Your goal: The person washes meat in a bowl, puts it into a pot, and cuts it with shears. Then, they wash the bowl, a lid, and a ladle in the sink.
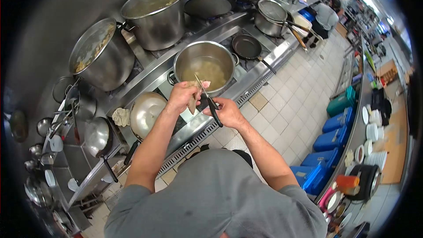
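Over the near rim of a steel pot (179, 64) with cloudy liquid, my left hand (181, 97) grips a pale piece of food (192, 104), perhaps meat. My right hand (227, 112) is closed around the black handles of a pair of scissors (206, 94). The blades point up and to the left, touching or crossing in front of the food; which of the two I cannot tell. One end of the piece hangs down below my left fingers.
Two tall stockpots (161, 28) stand at the back left. A wok (147, 114) lies left of my arm, a small black pan (246, 46) to the right. Blue bins (330, 139) line the right counter. Other people (326, 17) stand far off at the upper right.
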### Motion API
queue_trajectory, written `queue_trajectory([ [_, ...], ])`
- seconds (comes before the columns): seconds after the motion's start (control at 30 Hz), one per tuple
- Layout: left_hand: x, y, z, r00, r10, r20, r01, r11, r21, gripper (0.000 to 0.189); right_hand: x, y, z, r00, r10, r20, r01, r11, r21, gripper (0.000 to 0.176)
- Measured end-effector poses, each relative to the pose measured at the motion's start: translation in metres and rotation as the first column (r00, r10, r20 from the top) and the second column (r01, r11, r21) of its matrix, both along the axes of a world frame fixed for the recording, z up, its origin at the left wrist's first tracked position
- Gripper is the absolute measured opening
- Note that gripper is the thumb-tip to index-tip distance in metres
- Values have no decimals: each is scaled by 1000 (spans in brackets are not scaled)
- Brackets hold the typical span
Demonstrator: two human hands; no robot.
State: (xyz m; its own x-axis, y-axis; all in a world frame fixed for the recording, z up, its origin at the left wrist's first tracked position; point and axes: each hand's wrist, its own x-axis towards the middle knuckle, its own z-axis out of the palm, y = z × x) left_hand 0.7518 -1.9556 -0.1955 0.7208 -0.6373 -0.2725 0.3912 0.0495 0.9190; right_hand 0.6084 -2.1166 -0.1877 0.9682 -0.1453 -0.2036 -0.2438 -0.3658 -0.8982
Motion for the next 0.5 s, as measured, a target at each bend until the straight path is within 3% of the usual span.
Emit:
queue_trajectory([
  [0.13, 26, -29, -24, 995, 97, 6, -97, 994, 49, 16, 36, -39, -27, 992, 105, 77, -111, 991, 80, 51],
  [0.17, 31, -34, -25, 993, 121, 1, -121, 991, 65, 16, 43, -50, -19, 991, 136, -22, -133, 987, 88, 46],
  [0.3, 37, -61, -24, 987, 154, 36, -157, 975, 154, 15, 69, -97, -36, 960, 274, -61, -264, 954, 144, 46],
  [0.37, 33, -75, -20, 961, 276, -30, -266, 946, 185, 8, 78, -119, -32, 913, 370, -174, -298, 893, 336, 48],
  [0.47, 33, -84, -23, 970, 238, -48, -222, 949, 223, 7, 96, -146, -49, 882, 467, -70, -386, 798, 463, 50],
  [0.5, 31, -89, -25, 967, 250, -52, -231, 942, 245, 7, 102, -156, -53, 860, 504, -79, -439, 811, 387, 54],
])
